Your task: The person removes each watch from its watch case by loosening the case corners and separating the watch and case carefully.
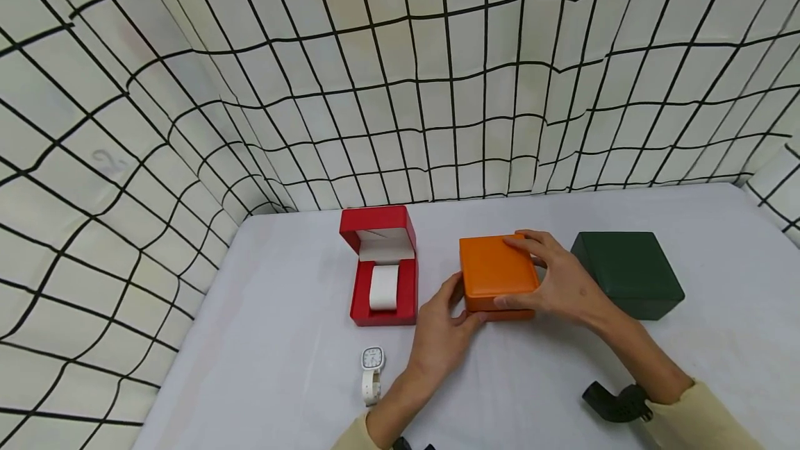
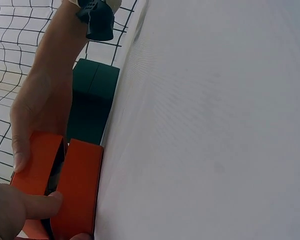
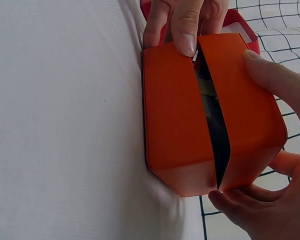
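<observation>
An orange box stands on the white table between both hands, its lid raised a little so that a dark gap shows in the right wrist view. My left hand holds the lower part from the left, thumb at the front. Across the lid, my right hand grips its right side with thumb in front and fingers at the back. To the left lies an opened red box with a white cushion in it. A white watch rests nearer the front, beside my left forearm.
At the right sits a closed dark green box, close to my right hand. Black netting over white walls rises behind and to the left of the white table surface.
</observation>
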Demonstrator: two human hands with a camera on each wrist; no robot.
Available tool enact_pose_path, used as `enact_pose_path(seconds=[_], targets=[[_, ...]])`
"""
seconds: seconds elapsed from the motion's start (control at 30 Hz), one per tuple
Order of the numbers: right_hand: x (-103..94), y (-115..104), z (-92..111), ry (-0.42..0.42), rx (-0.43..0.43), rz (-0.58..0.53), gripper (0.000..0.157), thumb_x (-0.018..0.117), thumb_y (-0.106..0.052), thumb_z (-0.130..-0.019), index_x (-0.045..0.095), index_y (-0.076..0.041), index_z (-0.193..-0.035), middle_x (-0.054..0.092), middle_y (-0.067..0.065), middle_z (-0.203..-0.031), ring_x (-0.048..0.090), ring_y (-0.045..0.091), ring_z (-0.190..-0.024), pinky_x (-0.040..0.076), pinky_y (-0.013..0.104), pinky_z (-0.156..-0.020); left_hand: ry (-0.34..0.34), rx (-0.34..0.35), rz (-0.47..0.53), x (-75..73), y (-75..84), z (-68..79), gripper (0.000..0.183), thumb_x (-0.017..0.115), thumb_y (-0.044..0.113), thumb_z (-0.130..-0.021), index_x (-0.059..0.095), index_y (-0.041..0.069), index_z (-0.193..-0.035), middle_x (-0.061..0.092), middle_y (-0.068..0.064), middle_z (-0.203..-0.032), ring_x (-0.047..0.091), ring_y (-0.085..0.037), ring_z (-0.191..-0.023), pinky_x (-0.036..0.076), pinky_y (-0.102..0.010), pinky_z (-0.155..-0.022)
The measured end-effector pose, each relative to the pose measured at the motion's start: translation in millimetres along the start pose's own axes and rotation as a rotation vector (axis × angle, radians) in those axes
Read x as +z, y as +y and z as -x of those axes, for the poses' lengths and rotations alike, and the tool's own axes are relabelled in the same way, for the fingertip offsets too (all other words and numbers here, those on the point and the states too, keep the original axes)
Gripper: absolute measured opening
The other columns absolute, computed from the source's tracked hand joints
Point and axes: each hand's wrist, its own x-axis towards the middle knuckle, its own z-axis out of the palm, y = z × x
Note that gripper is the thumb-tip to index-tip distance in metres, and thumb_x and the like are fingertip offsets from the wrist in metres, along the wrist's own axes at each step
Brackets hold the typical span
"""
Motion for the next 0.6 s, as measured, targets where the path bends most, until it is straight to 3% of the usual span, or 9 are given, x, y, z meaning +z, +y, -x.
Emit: enact_pose_path(seconds=[0.3,0.6], targets=[[-0.4,0.7,-2.7,0.01,-0.021,0.012,0.088,0.093,-0.041,-0.075,0.056,-0.012,-0.149,0.045,0.021,-0.155,0.058,0.046,-0.13,0.052,0.061,-0.108,0.008,-0.03,0.061,1.9,-0.2,0.5,0.07,0.078,0.005,-0.091,0.047,0.005,-0.154,0.057,-0.011,-0.155,0.056,-0.027,-0.143,0.057,-0.034,-0.101],[-3.5,-0.9,-6.8,0.007,-0.022,0.012,0.087,0.092,-0.044,-0.075,0.058,-0.012,-0.148,0.049,0.02,-0.153,0.058,0.042,-0.129,0.053,0.06,-0.107,0.015,-0.028,0.058,0.9,0.3,-0.9,0.069,0.078,0.004,-0.091,0.048,0.005,-0.153,0.057,-0.012,-0.154,0.057,-0.028,-0.142,0.057,-0.035,-0.1]])
